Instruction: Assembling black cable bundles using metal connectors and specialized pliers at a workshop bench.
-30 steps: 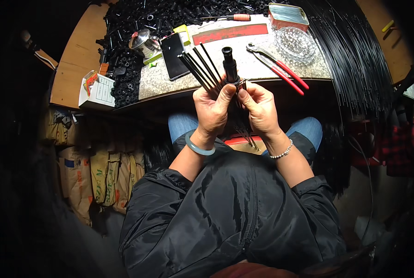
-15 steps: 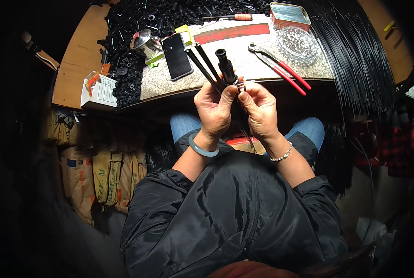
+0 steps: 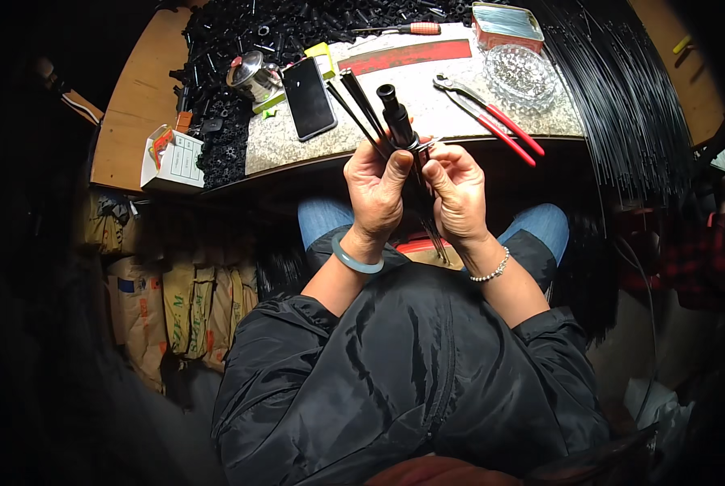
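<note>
My left hand (image 3: 374, 194) is closed around a black umbrella frame, its thumb pressed below the collar of the stepped black tube (image 3: 396, 120). Thin black ribs (image 3: 362, 101) fan out up and to the left from that grip, and more rods hang below between my hands. Close on the right, my right hand (image 3: 460, 196) has thumb and fingers pinched together beside the collar. A thin silvery wire (image 3: 430, 144) shows at those fingertips. What else lies inside the pinch is hidden.
On the worktable lie red-handled pliers (image 3: 492, 121), a phone (image 3: 309, 99), a glass dish (image 3: 520, 77), a tin of wires (image 3: 508, 26) and a screwdriver (image 3: 423, 29). Black plastic parts (image 3: 216, 138) heap at left; black rods (image 3: 622, 105) hang over the right edge.
The ribs at the upper left have shifted and spread into a narrower fan. My right fingertips have moved slightly off the collar, and more rods show below my hands.
</note>
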